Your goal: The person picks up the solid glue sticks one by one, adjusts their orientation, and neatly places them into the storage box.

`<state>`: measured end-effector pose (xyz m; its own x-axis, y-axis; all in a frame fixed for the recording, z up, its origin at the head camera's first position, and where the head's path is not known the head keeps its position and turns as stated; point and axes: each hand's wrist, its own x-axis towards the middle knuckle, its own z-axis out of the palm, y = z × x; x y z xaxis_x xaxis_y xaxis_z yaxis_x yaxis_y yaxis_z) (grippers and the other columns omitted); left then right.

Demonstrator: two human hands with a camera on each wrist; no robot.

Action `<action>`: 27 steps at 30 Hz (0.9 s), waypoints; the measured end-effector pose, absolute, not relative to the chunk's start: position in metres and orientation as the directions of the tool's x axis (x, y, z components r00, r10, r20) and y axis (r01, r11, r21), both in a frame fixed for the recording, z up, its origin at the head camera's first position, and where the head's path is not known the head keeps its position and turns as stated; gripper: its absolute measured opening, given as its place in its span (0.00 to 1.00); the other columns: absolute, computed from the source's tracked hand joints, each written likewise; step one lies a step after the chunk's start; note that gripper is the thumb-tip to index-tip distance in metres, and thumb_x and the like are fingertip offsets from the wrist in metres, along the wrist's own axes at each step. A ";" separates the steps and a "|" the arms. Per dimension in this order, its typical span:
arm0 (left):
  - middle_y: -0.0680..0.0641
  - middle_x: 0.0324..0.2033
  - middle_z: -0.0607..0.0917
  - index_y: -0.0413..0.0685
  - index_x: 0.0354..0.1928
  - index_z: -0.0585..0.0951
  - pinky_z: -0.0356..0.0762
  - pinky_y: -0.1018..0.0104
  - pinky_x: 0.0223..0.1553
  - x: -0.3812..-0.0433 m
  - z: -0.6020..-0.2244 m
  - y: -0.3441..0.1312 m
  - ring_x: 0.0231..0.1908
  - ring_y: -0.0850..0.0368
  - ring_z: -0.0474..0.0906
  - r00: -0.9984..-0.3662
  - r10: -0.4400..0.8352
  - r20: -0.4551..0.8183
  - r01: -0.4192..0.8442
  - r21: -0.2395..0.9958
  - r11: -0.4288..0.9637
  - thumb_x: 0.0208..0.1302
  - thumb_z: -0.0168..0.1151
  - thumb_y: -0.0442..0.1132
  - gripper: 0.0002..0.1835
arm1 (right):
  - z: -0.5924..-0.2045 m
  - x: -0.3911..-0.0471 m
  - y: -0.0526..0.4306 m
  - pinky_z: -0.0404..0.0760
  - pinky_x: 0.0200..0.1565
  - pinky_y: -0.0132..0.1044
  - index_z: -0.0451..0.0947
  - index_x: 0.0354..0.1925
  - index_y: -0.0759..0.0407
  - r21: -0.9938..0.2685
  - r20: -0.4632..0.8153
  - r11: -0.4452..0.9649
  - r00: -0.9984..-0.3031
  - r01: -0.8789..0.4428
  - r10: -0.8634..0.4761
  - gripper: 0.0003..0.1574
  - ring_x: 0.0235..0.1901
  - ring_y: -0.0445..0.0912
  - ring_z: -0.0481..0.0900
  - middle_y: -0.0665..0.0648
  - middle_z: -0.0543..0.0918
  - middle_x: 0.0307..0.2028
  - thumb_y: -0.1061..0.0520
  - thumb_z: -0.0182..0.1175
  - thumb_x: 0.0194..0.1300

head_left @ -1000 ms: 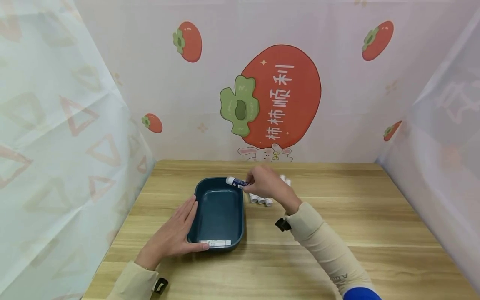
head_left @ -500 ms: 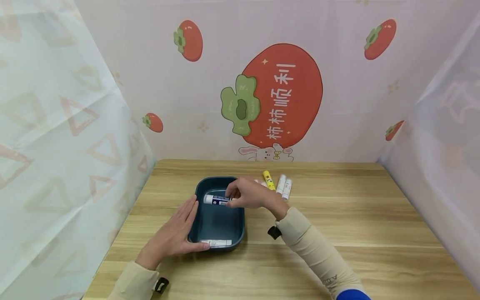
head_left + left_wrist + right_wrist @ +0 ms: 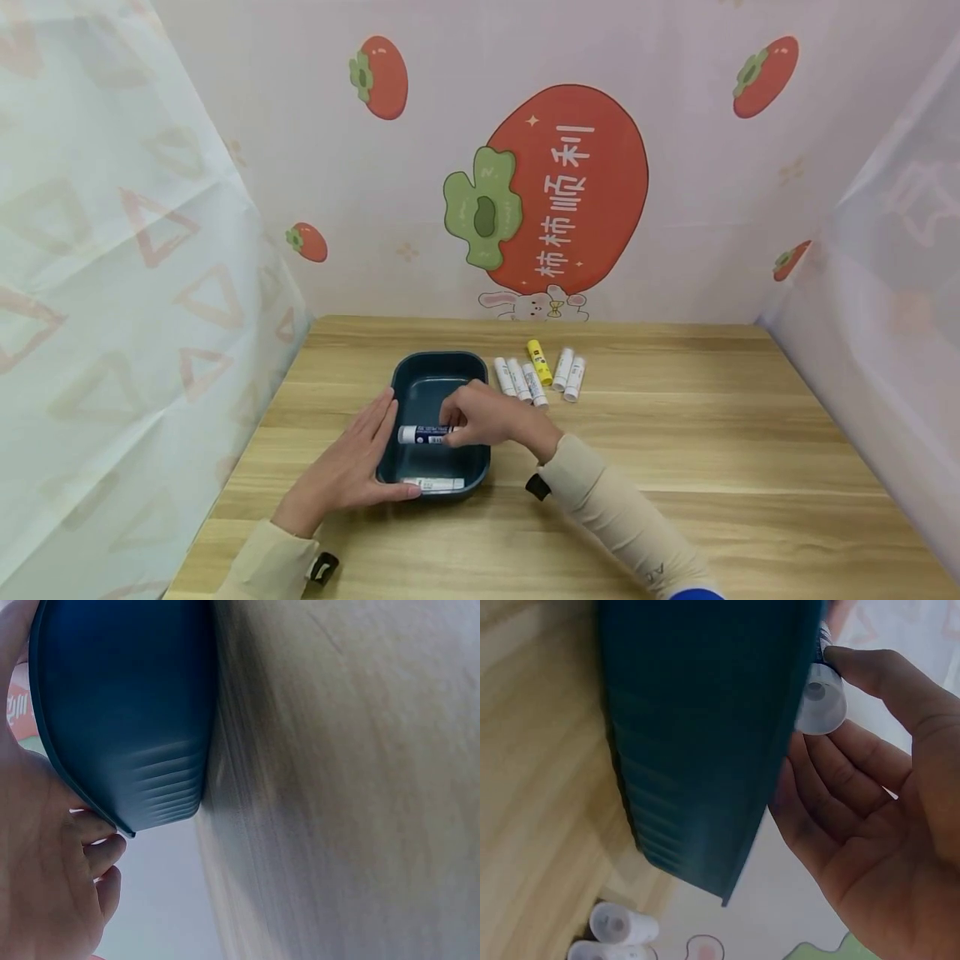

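Note:
A dark teal tray (image 3: 441,360) stands on the table. My left hand (image 3: 348,462) rests against its left rim, fingers straight, thumb at the near corner. In the left wrist view that hand (image 3: 45,855) touches the tray's rim (image 3: 49,742). My right hand (image 3: 491,414) pinches a blue-and-white glue stick (image 3: 423,435) by its right end, holding it crosswise over the tray's middle. The right wrist view has the glue stick (image 3: 823,701) end-on between thumb and fingers, past the tray wall (image 3: 705,750). One white glue stick (image 3: 438,484) lies inside along the near wall.
Right of the tray lie several white glue sticks (image 3: 534,385) and one yellow glue stick (image 3: 539,362), roughly side by side on the wooden table (image 3: 675,433). A printed cloth (image 3: 697,192) hangs behind, with more cloth (image 3: 135,292) at both sides.
My right hand has carried the blue-and-white glue stick from the tray's far right corner leftward and nearer, over its middle. The loose glue sticks came into view. The left hand stayed put.

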<state>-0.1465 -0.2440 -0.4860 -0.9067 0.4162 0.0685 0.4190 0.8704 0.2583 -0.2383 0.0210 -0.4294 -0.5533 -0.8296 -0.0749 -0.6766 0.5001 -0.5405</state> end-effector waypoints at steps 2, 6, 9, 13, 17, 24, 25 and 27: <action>0.36 0.85 0.46 0.33 0.83 0.49 0.57 0.38 0.80 -0.146 -0.486 -0.244 0.84 0.39 0.48 -0.905 0.419 0.071 0.422 0.256 0.870 0.55 0.63 0.82 0.73 | -0.434 -0.235 0.018 0.82 0.40 0.22 0.89 0.45 0.54 -0.526 -0.084 0.499 -0.542 -0.689 -0.836 0.10 0.34 0.33 0.81 0.46 0.89 0.38 0.50 0.70 0.71; 0.35 0.85 0.46 0.32 0.83 0.50 0.58 0.38 0.80 -0.145 -0.485 -0.245 0.84 0.38 0.48 -0.903 0.423 0.076 0.428 0.250 0.869 0.55 0.63 0.82 0.72 | -0.442 -0.228 0.012 0.82 0.40 0.22 0.89 0.46 0.53 -0.489 -0.094 0.495 -0.520 -0.718 -0.849 0.10 0.33 0.32 0.81 0.46 0.89 0.38 0.51 0.71 0.71; 0.35 0.85 0.46 0.32 0.83 0.50 0.58 0.38 0.80 -0.145 -0.484 -0.245 0.84 0.38 0.48 -0.901 0.426 0.080 0.432 0.250 0.866 0.55 0.63 0.81 0.72 | -0.446 -0.222 0.008 0.81 0.38 0.22 0.89 0.45 0.52 -0.463 -0.113 0.505 -0.516 -0.729 -0.849 0.09 0.33 0.31 0.80 0.45 0.89 0.37 0.51 0.71 0.70; 0.34 0.85 0.46 0.32 0.83 0.50 0.57 0.38 0.80 -0.144 -0.484 -0.245 0.84 0.38 0.48 -0.897 0.435 0.085 0.441 0.250 0.862 0.56 0.64 0.81 0.72 | -0.452 -0.216 0.005 0.80 0.36 0.22 0.89 0.43 0.52 -0.439 -0.143 0.526 -0.521 -0.729 -0.842 0.08 0.31 0.31 0.79 0.43 0.88 0.34 0.51 0.72 0.70; 0.34 0.85 0.47 0.31 0.83 0.50 0.58 0.38 0.79 -0.144 -0.484 -0.245 0.84 0.38 0.48 -0.896 0.435 0.090 0.443 0.249 0.861 0.55 0.64 0.80 0.72 | -0.457 -0.213 0.003 0.79 0.35 0.21 0.89 0.42 0.52 -0.423 -0.153 0.532 -0.521 -0.734 -0.840 0.07 0.30 0.31 0.79 0.42 0.87 0.33 0.51 0.72 0.70; 0.34 0.85 0.47 0.32 0.83 0.51 0.58 0.38 0.79 -0.143 -0.484 -0.245 0.84 0.39 0.48 -0.898 0.431 0.091 0.440 0.248 0.863 0.56 0.63 0.81 0.72 | -0.457 -0.210 0.003 0.79 0.34 0.21 0.89 0.42 0.52 -0.416 -0.185 0.551 -0.526 -0.723 -0.830 0.06 0.29 0.30 0.79 0.44 0.89 0.33 0.51 0.71 0.70; 0.34 0.85 0.47 0.32 0.83 0.51 0.58 0.38 0.80 -0.143 -0.484 -0.245 0.84 0.39 0.49 -0.898 0.431 0.092 0.440 0.247 0.864 0.55 0.63 0.81 0.72 | -0.455 -0.209 0.003 0.79 0.34 0.21 0.90 0.41 0.52 -0.411 -0.190 0.554 -0.526 -0.724 -0.829 0.06 0.29 0.30 0.79 0.44 0.89 0.33 0.51 0.71 0.70; 0.34 0.85 0.48 0.32 0.83 0.51 0.58 0.38 0.80 -0.143 -0.484 -0.244 0.84 0.39 0.49 -0.897 0.431 0.094 0.441 0.244 0.864 0.55 0.63 0.81 0.72 | -0.454 -0.208 0.003 0.79 0.33 0.22 0.90 0.40 0.52 -0.401 -0.200 0.562 -0.529 -0.724 -0.825 0.06 0.28 0.31 0.79 0.44 0.89 0.32 0.51 0.72 0.70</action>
<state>-0.1432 -0.2443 -0.4842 -0.8973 0.4314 0.0936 0.4408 0.8638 0.2439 -0.2081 0.0028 -0.4541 -0.5295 -0.8245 -0.1995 -0.7238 0.5617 -0.4007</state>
